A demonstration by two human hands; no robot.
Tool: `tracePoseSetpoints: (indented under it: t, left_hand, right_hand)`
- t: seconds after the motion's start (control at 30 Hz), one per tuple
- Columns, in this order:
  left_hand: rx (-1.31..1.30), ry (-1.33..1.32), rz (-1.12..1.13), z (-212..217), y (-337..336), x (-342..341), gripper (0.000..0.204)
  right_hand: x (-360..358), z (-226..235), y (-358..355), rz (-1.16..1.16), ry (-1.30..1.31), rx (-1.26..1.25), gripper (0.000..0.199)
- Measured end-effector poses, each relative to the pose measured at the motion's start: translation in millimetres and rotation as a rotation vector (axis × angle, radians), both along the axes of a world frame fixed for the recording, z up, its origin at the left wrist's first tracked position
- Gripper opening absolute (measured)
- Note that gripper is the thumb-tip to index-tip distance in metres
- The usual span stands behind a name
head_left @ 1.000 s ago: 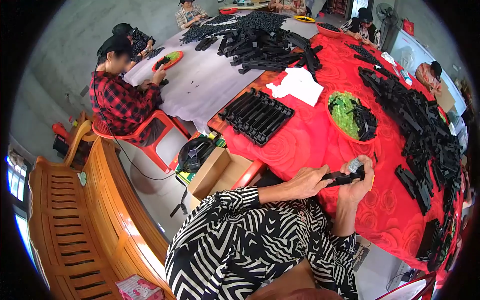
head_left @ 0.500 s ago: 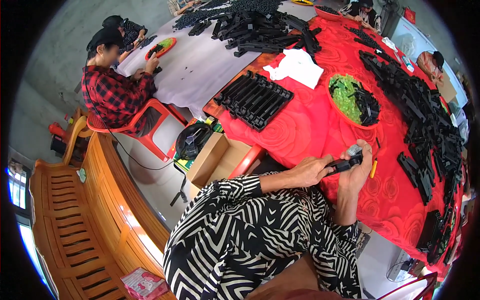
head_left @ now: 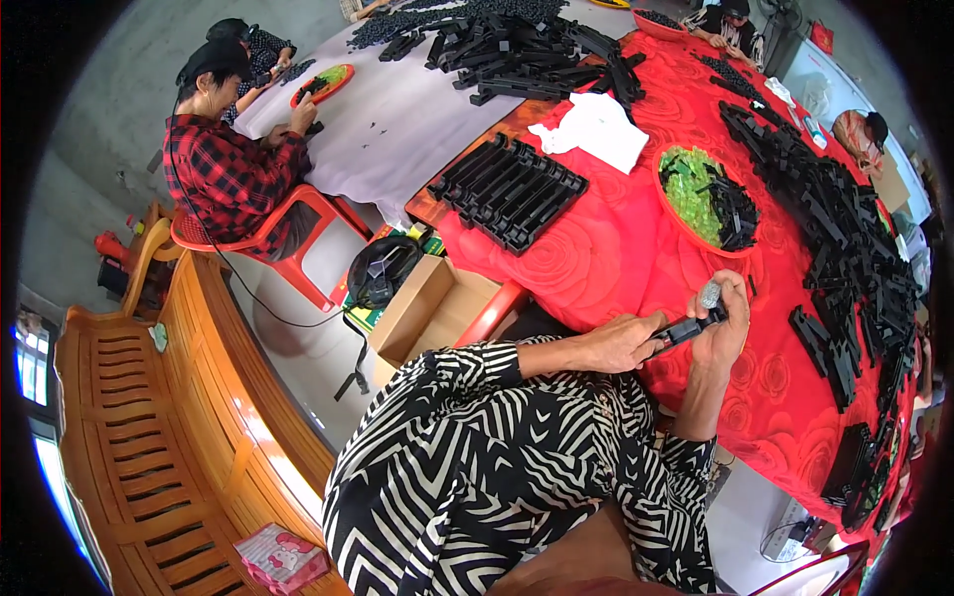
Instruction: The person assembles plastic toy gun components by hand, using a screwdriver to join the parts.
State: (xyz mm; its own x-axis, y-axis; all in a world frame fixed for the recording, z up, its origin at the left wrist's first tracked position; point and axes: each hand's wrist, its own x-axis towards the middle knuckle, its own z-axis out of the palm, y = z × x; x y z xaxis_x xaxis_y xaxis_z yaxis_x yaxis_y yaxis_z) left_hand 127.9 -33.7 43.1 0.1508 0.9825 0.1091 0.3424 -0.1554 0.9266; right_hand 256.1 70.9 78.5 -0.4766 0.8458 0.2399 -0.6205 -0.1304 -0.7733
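Observation:
Both my hands are over the red tablecloth's near edge, with a long black plastic piece point(head_left: 681, 332) between them. My left hand point(head_left: 621, 343) closes its fingers round the piece's left end. The fingers of my right hand point(head_left: 730, 328) are bent round its other end. A grey, speckled lump point(head_left: 710, 295) shows at the top of my right hand; I cannot make out whether it is a tool or a wrapping. Beyond my hands stands an orange-rimmed plate point(head_left: 668, 221) with green translucent pieces point(head_left: 686, 189) and small black parts point(head_left: 733, 214).
Black pieces lie in a neat row point(head_left: 509, 194) beside a white cloth point(head_left: 596, 132). Loose black pieces pile up at right point(head_left: 835, 238) and at the back point(head_left: 527, 55). An open cardboard box point(head_left: 437, 308) is left of my arm. A person in a checked shirt point(head_left: 234, 179) sits at left.
My right hand has risen slightly and turned, and the grey lump now stands more upright. The yellow strip that showed beside my right hand is no longer visible.

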Motion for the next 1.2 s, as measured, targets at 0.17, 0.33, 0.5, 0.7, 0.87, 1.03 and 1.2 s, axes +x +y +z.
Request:
tracePoseSetpoints:
  t: [0.17,0.33,0.5,0.7,0.87,1.03,1.2]
  left_hand:
    - [-0.068,-0.101,-0.027,7.3,-2.7,0.6,0.016]
    - [0.006,-0.045,-0.043,-5.1,-0.3,-0.3,0.021]
    - [0.029,-0.107,0.018,1.7,-2.9,4.1,0.024]
    - [0.03,-0.009,0.042,-1.9,-3.8,3.9,0.025]
    - [-0.052,-0.03,0.065,2.1,-2.4,2.9,0.015]
    - [-0.094,-0.122,-0.011,2.4,-0.2,-2.3,0.011]
    - [-0.064,-0.132,-0.123,-1.3,0.6,-10.5,0.008]
  right_hand:
    - [-9.3,7.7,-14.1,-0.226,-0.118,-0.071,0.01]
    - [-16.2,11.0,-23.3,-0.344,-0.137,-0.039,0.009]
    - [-19.7,9.0,-27.2,-0.418,-0.141,-0.026,0.01]
    - [-20.8,5.1,-26.8,-0.467,-0.177,-0.019,0.009]
    - [-19.7,5.4,-20.9,-0.402,-0.144,-0.07,0.009]
    - [-17.2,3.2,-17.4,-0.403,-0.183,-0.037,0.008]
    - [-14.4,3.9,-13.5,-0.404,-0.194,-0.015,0.008]
